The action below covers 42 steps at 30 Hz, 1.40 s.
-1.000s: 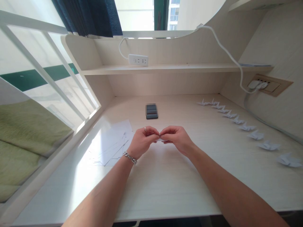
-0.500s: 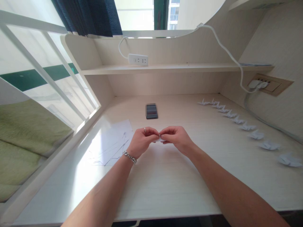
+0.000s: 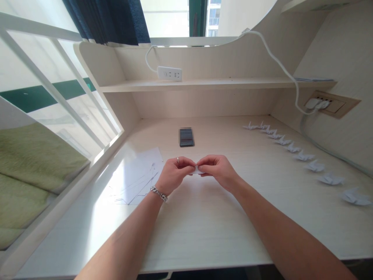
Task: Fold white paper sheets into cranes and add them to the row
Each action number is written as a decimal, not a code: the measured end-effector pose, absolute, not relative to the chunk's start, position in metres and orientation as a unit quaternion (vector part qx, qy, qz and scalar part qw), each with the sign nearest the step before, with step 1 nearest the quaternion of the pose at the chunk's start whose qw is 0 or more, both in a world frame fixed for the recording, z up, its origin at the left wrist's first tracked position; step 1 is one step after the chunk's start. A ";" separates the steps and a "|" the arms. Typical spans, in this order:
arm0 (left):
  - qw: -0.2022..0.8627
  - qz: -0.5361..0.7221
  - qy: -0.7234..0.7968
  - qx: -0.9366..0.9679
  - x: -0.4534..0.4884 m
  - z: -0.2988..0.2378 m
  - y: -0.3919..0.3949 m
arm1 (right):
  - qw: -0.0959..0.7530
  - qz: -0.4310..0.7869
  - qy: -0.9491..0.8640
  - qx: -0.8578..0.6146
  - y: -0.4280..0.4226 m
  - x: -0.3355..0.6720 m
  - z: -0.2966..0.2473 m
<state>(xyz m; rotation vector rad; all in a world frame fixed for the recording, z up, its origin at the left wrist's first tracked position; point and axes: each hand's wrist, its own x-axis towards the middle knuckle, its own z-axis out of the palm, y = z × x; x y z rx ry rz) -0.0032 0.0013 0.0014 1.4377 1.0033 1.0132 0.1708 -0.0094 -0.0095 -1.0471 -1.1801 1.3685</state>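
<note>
- The pale bench [image 3: 204, 225] is stretching across the whole view, with bright light falling on its left part.
- The shelf [image 3: 204, 83] is running along the back, above the bench.
- The green fabric [image 3: 37, 167] is lying at the far left, beyond the white rails [image 3: 42, 81].
- The dark blue curtain [image 3: 107, 21] is hanging at the upper left, beside the window.
- The row of folded paper figures [image 3: 330, 179] is standing along the right side of the bench, running from the back toward the near edge.
- The white sheets [image 3: 142, 163] are lying on the bench, just left of the left hand [image 3: 175, 173].
- The left hand is closing thumb and fingertips on one end of the small white paper piece [image 3: 197, 171].
- The right hand [image 3: 217, 171] is pinching the other end, its thumb and fingers nearly together.
- The wall socket [image 3: 339, 105] is holding white plugs at the right.
- The white power strip [image 3: 169, 74] is resting on the shelf.
- The dark flat object [image 3: 186, 139], its top blurred, is lying beyond the hands.
- The chain bracelet [image 3: 159, 193] is circling the left wrist.
- The small white paper piece is sitting between both hands, mostly covered by fingers; its folded shape is staying unclear.
- The ring [image 3: 178, 160] is gleaming on a left finger.
</note>
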 end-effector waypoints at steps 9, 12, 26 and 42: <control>0.453 0.426 0.421 0.660 -0.004 -0.001 -0.002 | 0.484 0.561 -0.506 -0.442 -0.009 0.172 -0.008; 0.459 0.436 0.415 0.653 -0.004 -0.003 0.000 | 0.475 0.544 -0.531 -0.444 -0.008 0.172 -0.011; 0.473 0.452 0.419 0.629 -0.006 -0.005 0.004 | 0.480 0.337 -0.669 -0.457 -0.011 0.174 -0.015; 0.452 0.465 0.417 0.637 -0.005 -0.009 0.004 | 0.442 0.436 -0.629 -0.469 -0.009 0.174 -0.016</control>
